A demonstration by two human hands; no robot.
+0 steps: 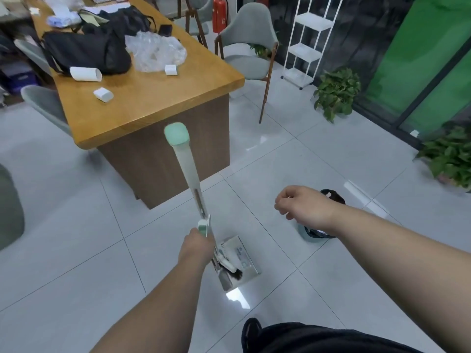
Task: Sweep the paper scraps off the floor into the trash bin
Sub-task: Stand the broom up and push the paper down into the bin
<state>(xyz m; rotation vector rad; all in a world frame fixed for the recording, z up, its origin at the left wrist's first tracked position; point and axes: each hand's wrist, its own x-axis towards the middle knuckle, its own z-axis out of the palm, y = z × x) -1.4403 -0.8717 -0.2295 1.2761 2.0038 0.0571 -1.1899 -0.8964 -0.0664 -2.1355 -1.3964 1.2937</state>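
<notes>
My left hand [196, 244] grips the broom-and-dustpan set low on its handles. The long pale broom handle [186, 171] with its mint-green cap rises toward the desk. The grey dustpan [242, 258] rests on the tiled floor just right of that hand, with the dark broom bristles [235, 273] lying in it. My right hand [297, 203] hovers in the air with loosely curled fingers and holds nothing. Behind and under my right wrist stands the small trash bin [309, 234] with a black liner, mostly hidden. No paper scraps show on the floor.
A wooden desk [163, 103] with a black bag, plastic wrap and white paper rolls stands ahead on the left. Grey chairs [251, 42] flank it. A white wire shelf [309, 42] and potted plants [336, 93] line the right side. My shoe [251, 329] is at the bottom.
</notes>
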